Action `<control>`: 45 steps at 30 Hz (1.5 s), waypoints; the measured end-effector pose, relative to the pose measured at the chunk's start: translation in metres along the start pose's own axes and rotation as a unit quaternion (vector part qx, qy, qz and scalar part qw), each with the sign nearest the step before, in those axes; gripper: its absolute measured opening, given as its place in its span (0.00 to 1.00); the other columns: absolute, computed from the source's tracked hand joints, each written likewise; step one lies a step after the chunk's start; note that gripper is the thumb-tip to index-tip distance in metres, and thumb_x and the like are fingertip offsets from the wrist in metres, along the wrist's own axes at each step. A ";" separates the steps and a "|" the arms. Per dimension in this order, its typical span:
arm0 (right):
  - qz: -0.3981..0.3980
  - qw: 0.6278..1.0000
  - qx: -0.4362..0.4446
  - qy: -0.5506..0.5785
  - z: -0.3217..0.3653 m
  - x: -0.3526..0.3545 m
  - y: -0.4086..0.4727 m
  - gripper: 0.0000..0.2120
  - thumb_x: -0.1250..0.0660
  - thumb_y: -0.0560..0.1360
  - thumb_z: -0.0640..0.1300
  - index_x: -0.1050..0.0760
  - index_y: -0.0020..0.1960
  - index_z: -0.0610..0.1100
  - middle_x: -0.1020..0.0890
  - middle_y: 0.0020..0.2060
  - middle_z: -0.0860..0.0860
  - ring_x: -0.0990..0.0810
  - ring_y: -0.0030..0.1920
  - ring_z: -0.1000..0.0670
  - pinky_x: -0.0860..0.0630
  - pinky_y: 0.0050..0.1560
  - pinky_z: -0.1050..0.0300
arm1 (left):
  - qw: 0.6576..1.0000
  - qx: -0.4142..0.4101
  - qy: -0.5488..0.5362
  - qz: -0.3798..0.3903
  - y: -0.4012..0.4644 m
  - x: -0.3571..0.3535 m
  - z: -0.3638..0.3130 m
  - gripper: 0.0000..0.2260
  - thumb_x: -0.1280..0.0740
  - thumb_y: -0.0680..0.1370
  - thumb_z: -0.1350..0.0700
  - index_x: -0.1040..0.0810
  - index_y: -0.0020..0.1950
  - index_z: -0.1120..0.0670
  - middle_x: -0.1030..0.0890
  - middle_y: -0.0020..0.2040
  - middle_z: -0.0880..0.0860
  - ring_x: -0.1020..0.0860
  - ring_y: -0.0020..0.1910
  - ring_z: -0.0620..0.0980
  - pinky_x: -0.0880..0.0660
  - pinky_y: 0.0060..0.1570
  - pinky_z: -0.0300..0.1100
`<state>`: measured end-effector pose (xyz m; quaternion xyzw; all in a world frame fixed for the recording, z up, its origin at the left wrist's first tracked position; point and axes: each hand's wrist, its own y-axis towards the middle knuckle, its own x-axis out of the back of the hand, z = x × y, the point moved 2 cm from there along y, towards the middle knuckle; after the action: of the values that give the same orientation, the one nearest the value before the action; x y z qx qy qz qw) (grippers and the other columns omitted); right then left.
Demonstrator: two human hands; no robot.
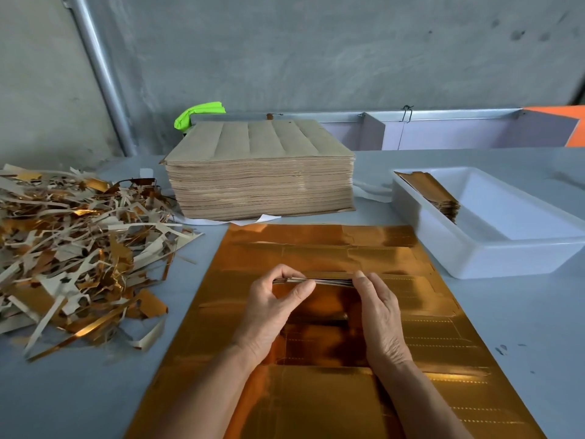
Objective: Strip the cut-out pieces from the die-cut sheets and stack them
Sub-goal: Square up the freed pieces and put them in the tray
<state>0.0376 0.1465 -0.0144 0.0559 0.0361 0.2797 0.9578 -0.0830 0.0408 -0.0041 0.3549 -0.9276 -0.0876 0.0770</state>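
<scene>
Both hands meet over a gold sheet (pixel 316 248) that lies flat on the grey table (pixel 95 391), and between them they hold a thin bundle of pieces (pixel 319 281) edge-on, level, just above the sheet's middle. The left hand (pixel 272 308) pinches the bundle's left end, thumb underneath and fingers curled over the top; the right hand (pixel 380 315) grips the right end with its fingers wrapped round the far side and the thumb along the near edge. The sheet shows die-cut outlines and rows of small perforations toward its right side. Behind it stands a tall stack of sheets (pixel 262 172), brown backs upward, with scored lines across the top one. To the right sits a white tub (pixel 493 261) holding a short pile of stripped pieces (pixel 433 194) against its left wall. To the left spreads a heap of scrap (pixel 76 248), gold and pale strips tangled together. A bright green cloth (pixel 196 117) shows behind the stack, by a metal pole (pixel 104 74) against the concrete wall. No brand, label or writing can be read anywhere.
</scene>
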 end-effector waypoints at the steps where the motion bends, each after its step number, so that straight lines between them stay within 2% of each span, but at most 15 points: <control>1: 0.008 1.000 0.000 -0.006 0.000 0.000 0.000 0.13 0.42 0.78 0.57 0.23 0.38 0.64 0.21 0.35 0.67 0.23 0.41 0.67 0.27 0.37 0.69 | 1.000 -0.008 -0.004 0.005 0.000 0.001 -0.001 0.08 0.27 0.69 0.49 0.21 0.43 0.50 0.18 0.45 0.48 0.21 0.51 0.46 0.27 0.53 0.38; 4: 0.026 1.000 0.005 -0.013 0.004 -0.002 -0.001 0.11 0.42 0.77 0.59 0.22 0.42 0.66 0.20 0.39 0.68 0.23 0.46 0.68 0.25 0.42 0.72 | 1.000 -0.012 -0.002 -0.005 0.001 0.005 -0.001 0.06 0.26 0.70 0.58 0.20 0.44 0.50 0.18 0.47 0.51 0.20 0.52 0.52 0.23 0.55 0.49; 6: 0.043 0.999 -0.018 -0.006 0.003 -0.002 0.000 0.19 0.43 0.75 0.66 0.23 0.50 0.54 0.19 0.51 0.54 0.22 0.54 0.54 0.23 0.56 0.52 | 1.000 0.024 0.007 0.001 0.001 0.005 0.002 0.08 0.28 0.73 0.61 0.21 0.45 0.48 0.18 0.48 0.53 0.20 0.52 0.53 0.22 0.53 0.53; 8: 0.054 0.997 -0.053 0.002 0.003 -0.002 0.000 0.24 0.45 0.74 0.67 0.25 0.56 0.51 0.21 0.56 0.47 0.23 0.57 0.47 0.26 0.60 0.42 | 0.999 0.053 0.006 0.006 0.001 0.006 0.004 0.10 0.30 0.74 0.63 0.21 0.45 0.47 0.19 0.49 0.55 0.20 0.52 0.55 0.21 0.51 0.57; 13: 0.065 0.997 -0.032 0.040 0.006 0.003 0.000 0.17 0.41 0.72 0.64 0.22 0.50 0.55 0.16 0.46 0.52 0.18 0.50 0.49 0.19 0.49 0.50 | 0.999 0.041 -0.009 -0.013 0.003 0.007 0.008 0.12 0.30 0.74 0.64 0.20 0.44 0.46 0.18 0.47 0.54 0.20 0.51 0.54 0.21 0.51 0.49; 16: 0.026 0.998 -0.020 0.057 0.007 0.007 0.000 0.16 0.38 0.69 0.62 0.23 0.54 0.58 0.18 0.51 0.52 0.21 0.56 0.47 0.23 0.57 0.42 | 0.994 0.053 -0.048 -0.079 0.006 0.011 0.010 0.12 0.28 0.72 0.65 0.20 0.44 0.47 0.17 0.45 0.51 0.19 0.49 0.51 0.21 0.45 0.40; 18: 0.019 0.997 -0.019 0.072 0.009 0.008 0.001 0.17 0.36 0.69 0.60 0.24 0.57 0.57 0.20 0.55 0.51 0.24 0.60 0.47 0.27 0.61 0.41 | 0.982 0.094 -0.089 -0.137 0.008 0.015 0.012 0.14 0.28 0.72 0.63 0.22 0.49 0.44 0.19 0.49 0.51 0.19 0.50 0.51 0.20 0.44 0.42; 21: 0.004 0.996 -0.023 0.081 0.006 0.010 0.004 0.11 0.37 0.77 0.52 0.26 0.59 0.55 0.21 0.56 0.53 0.24 0.59 0.52 0.26 0.58 0.53 | 0.946 0.142 -0.198 -0.216 0.012 0.025 0.016 0.21 0.28 0.70 0.64 0.25 0.61 0.51 0.19 0.53 0.54 0.18 0.50 0.51 0.20 0.46 0.43; 24: -0.005 0.997 -0.025 0.072 0.003 0.011 0.006 0.11 0.41 0.79 0.51 0.27 0.60 0.54 0.21 0.56 0.52 0.24 0.59 0.52 0.26 0.55 0.56 | 0.914 0.160 -0.277 -0.251 0.015 0.030 0.017 0.22 0.28 0.70 0.67 0.26 0.62 0.55 0.19 0.54 0.56 0.19 0.52 0.54 0.21 0.46 0.45; 27: -0.013 0.997 -0.026 0.070 0.004 0.011 0.007 0.09 0.41 0.79 0.49 0.25 0.57 0.55 0.21 0.56 0.51 0.24 0.60 0.51 0.26 0.61 0.50 | 0.900 0.165 -0.310 -0.257 0.015 0.030 0.017 0.19 0.30 0.71 0.68 0.25 0.60 0.56 0.19 0.54 0.58 0.20 0.53 0.55 0.22 0.50 0.45; 31: -0.008 0.998 -0.005 0.064 0.005 0.007 0.006 0.10 0.42 0.80 0.47 0.24 0.58 0.53 0.20 0.56 0.53 0.24 0.61 0.52 0.29 0.66 0.48 | 0.890 0.163 -0.350 -0.244 0.015 0.027 0.015 0.16 0.32 0.72 0.69 0.24 0.58 0.56 0.18 0.52 0.57 0.19 0.51 0.54 0.22 0.50 0.45; 33: 0.038 0.999 0.015 0.024 0.005 0.001 0.004 0.13 0.41 0.80 0.47 0.26 0.63 0.50 0.21 0.59 0.53 0.25 0.62 0.53 0.30 0.67 0.47 | 0.894 0.158 -0.359 -0.218 0.015 0.021 0.014 0.14 0.33 0.72 0.69 0.23 0.54 0.55 0.17 0.49 0.56 0.18 0.50 0.54 0.22 0.51 0.46; 36: 0.112 0.993 0.033 0.008 0.007 -0.007 0.001 0.17 0.39 0.80 0.48 0.30 0.68 0.48 0.21 0.61 0.54 0.25 0.63 0.54 0.30 0.67 0.48 | 0.909 0.132 -0.361 -0.163 0.014 0.008 0.010 0.14 0.35 0.74 0.70 0.24 0.56 0.57 0.16 0.46 0.56 0.17 0.44 0.51 0.19 0.41 0.42; 39: 0.160 0.985 0.051 0.046 0.013 -0.014 -0.003 0.15 0.41 0.80 0.43 0.29 0.66 0.48 0.19 0.57 0.53 0.22 0.60 0.52 0.26 0.62 0.53 | 0.924 0.120 -0.349 -0.096 0.012 -0.007 0.011 0.13 0.37 0.77 0.68 0.25 0.59 0.57 0.17 0.52 0.59 0.18 0.49 0.55 0.20 0.40 0.43; 45: 0.046 0.995 0.035 0.084 0.012 -0.005 0.001 0.13 0.41 0.79 0.34 0.26 0.53 0.50 0.17 0.44 0.46 0.19 0.49 0.44 0.20 0.50 0.46 | 0.958 0.146 -0.248 0.015 0.001 -0.023 0.017 0.13 0.36 0.77 0.61 0.26 0.62 0.54 0.19 0.56 0.57 0.18 0.52 0.54 0.20 0.45 0.47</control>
<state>0.0339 0.1441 -0.0026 0.0674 0.1231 0.3260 0.9349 -0.0701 0.0588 -0.0219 0.3155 -0.9255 -0.0350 -0.2068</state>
